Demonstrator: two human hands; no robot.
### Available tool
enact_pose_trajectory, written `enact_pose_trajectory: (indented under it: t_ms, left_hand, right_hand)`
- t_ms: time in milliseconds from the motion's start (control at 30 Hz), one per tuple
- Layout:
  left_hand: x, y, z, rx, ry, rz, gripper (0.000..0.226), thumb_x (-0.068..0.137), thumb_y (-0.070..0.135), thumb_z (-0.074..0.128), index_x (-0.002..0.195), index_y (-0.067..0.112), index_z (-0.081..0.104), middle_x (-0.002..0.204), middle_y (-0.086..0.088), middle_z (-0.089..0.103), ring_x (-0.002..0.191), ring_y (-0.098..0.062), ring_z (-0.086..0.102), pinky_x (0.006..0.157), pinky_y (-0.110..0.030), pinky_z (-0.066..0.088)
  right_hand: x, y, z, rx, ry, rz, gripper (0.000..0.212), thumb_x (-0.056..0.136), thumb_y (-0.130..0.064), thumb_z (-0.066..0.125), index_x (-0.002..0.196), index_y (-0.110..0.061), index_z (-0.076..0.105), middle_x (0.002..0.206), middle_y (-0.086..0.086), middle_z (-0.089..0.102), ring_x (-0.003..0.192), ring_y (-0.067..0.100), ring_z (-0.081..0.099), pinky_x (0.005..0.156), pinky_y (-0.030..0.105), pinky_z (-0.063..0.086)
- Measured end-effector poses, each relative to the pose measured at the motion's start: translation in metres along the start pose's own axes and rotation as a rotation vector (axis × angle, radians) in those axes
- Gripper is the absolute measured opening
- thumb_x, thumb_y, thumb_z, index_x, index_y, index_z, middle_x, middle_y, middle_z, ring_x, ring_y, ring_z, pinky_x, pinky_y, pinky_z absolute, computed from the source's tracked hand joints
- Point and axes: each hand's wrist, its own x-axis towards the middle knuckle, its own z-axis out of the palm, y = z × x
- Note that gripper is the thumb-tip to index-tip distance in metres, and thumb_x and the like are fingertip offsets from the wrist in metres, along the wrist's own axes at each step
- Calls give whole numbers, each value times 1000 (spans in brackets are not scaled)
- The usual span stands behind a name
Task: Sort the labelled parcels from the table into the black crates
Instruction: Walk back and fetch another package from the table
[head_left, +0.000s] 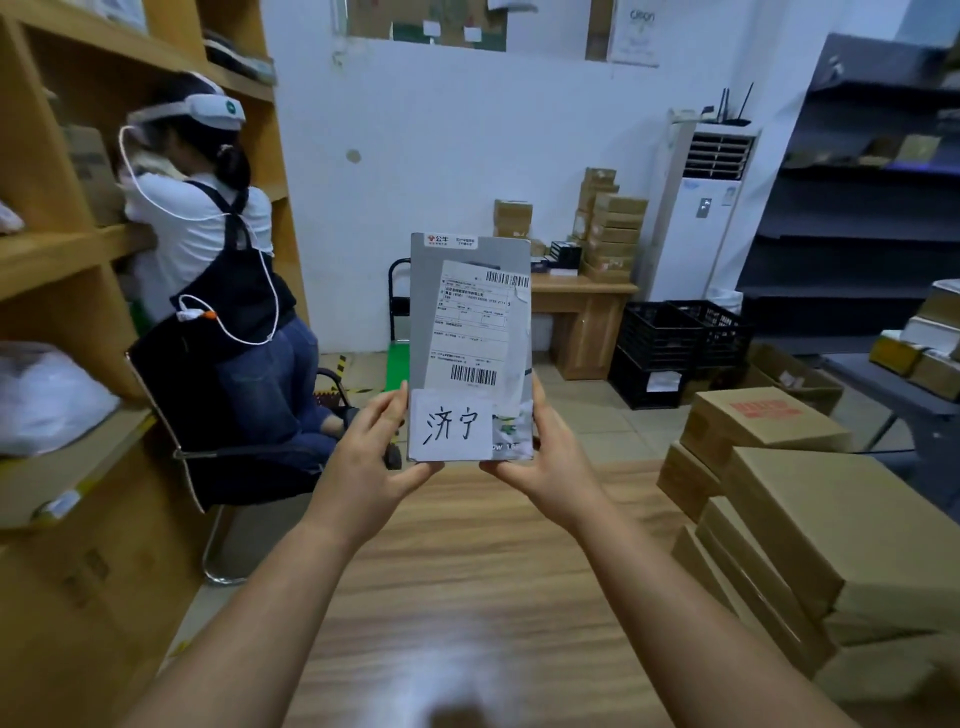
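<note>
I hold a grey, flat parcel (470, 312) upright above the wooden table (467, 571). It bears a white shipping label with barcodes and a handwritten paper slip at its lower left. My left hand (374, 447) grips its lower left edge and my right hand (540, 447) grips its lower right edge. Two black crates (675, 338) stand on the floor far to the right, beyond the table.
Stacked cardboard boxes (810, 519) cover the table's right side. A seated person (223, 270) on a chair faces wooden shelves (67, 260) at the left. A small desk (582, 306) with boxes and a white standing air conditioner (701, 218) line the back wall.
</note>
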Motion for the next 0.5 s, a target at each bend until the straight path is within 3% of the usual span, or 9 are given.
enact_pose_trajectory:
  t_ms: [100, 133, 233, 300, 500]
  left_hand:
    - [-4, 0, -20, 77, 56, -26, 88, 73, 27, 83, 148, 21, 38, 142, 11, 41, 126, -13, 47, 105, -41, 43]
    - [-6, 0, -28, 99, 73, -42, 88, 73, 27, 83, 148, 21, 37, 142, 9, 41, 128, -11, 44, 107, -39, 41]
    - [-14, -1, -54, 168, 140, -86, 89, 73, 25, 83, 149, 20, 36, 141, 10, 41, 127, -1, 40, 104, -16, 36]
    - [-23, 1, -74, 243, 195, -129, 90, 74, 23, 83, 150, 20, 34, 138, 13, 40, 123, 1, 40, 97, -3, 31]
    - [-72, 25, -145, 461, 395, -323, 92, 74, 27, 82, 150, 28, 31, 139, 19, 36, 121, -2, 44, 101, -14, 33]
  right_hand:
    - [10, -8, 14, 26, -46, -35, 114, 74, -11, 87, 156, -43, 16, 127, -33, 57, 110, -12, 60, 83, 9, 51]
    - [16, -11, 20, 35, -64, -41, 114, 74, -11, 88, 158, -38, 15, 130, -31, 56, 110, -14, 59, 80, 5, 48]
    - [33, -21, 45, 100, -147, -83, 115, 74, -10, 87, 160, -30, 14, 142, -9, 54, 117, -5, 60, 86, 10, 50]
    - [46, -29, 65, 129, -229, -125, 117, 73, -11, 88, 160, -29, 12, 143, -8, 55, 120, 0, 60, 94, 20, 53]
    - [64, -76, 139, 278, -546, -318, 103, 77, -19, 85, 156, -38, 22, 129, -27, 62, 116, -4, 62, 82, 9, 50]
